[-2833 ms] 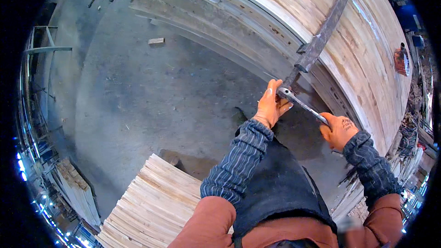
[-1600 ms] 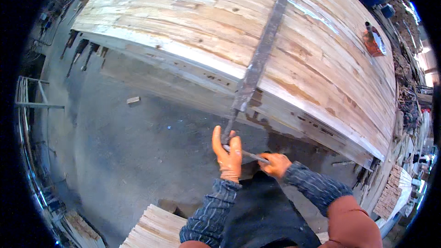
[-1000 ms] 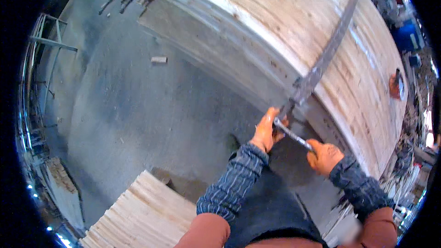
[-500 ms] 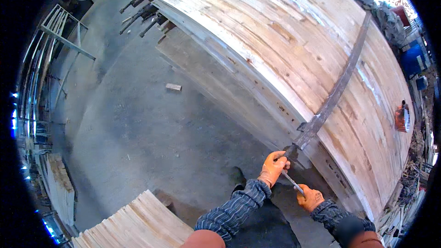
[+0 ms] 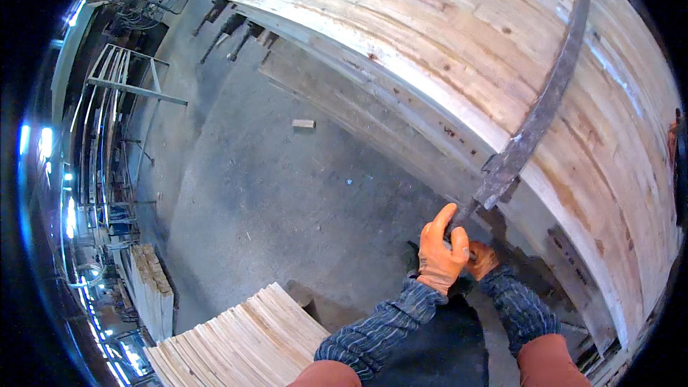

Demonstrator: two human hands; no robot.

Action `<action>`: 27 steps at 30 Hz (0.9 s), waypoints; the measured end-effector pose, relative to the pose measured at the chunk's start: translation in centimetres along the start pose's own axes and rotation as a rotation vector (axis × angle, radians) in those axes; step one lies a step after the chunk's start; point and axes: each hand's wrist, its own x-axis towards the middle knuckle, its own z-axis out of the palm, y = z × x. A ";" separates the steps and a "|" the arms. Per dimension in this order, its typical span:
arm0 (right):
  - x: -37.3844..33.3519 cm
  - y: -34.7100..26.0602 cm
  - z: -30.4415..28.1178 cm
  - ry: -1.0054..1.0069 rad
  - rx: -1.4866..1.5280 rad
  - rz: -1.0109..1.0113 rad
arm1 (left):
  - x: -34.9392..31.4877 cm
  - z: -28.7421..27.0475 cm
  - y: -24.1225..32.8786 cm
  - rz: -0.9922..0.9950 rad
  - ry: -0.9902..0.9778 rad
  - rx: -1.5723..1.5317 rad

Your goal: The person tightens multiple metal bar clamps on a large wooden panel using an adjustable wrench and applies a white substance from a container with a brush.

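Observation:
A long dark metal bar clamp (image 5: 529,136) lies across a wide panel of glued wooden strips (image 5: 444,50). Its near end juts out past the panel's edge toward me. My left hand (image 5: 442,252), in an orange glove, is closed around the clamp's screw end (image 5: 464,212), with the forefinger stretched along it. Close behind it, my right hand (image 5: 484,259), also in an orange glove, has its fingers curled at the clamp's handle. The left hand partly covers the right one, and the handle rod itself is hidden.
More clamp ends (image 5: 223,29) stick out at the panel's far left corner. A stack of wooden strips (image 5: 240,340) stands at the lower left, with another wood stack (image 5: 152,287) beyond it. A small wood block (image 5: 304,124) lies on the grey floor. A metal rack (image 5: 115,122) stands far left.
My right hand has come up and left, from the lower end of the slanting handle rod to just behind my left hand. The rod has gone out of sight. The whole view has shifted.

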 end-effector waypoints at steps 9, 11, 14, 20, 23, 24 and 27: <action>-9.9 -11.1 -2.7 -0.023 -0.024 0.212 | -1.6 -2.3 -2.6 -0.432 -0.296 -0.862; -11.1 -11.3 -2.3 0.053 -0.245 0.126 | -1.0 -3.0 -1.8 -0.725 -0.347 -0.921; -10.8 -12.7 -1.7 -0.025 -0.215 0.264 | -0.5 -3.8 -2.1 -0.820 -0.413 -1.049; -11.1 -10.2 -1.2 0.091 -0.190 0.319 | -0.3 -4.4 -3.0 -0.853 -0.606 -1.033; -12.4 -10.1 -2.2 0.102 -0.121 0.338 | -0.4 -4.5 -3.0 -0.865 -0.618 -0.985; -12.8 -11.9 -2.2 0.103 -0.079 0.382 | -0.9 -4.6 -3.7 -0.864 -0.577 -1.024; -12.8 -16.8 -2.5 0.120 -0.145 0.470 | -0.2 -5.2 -4.1 -0.936 -0.520 -1.070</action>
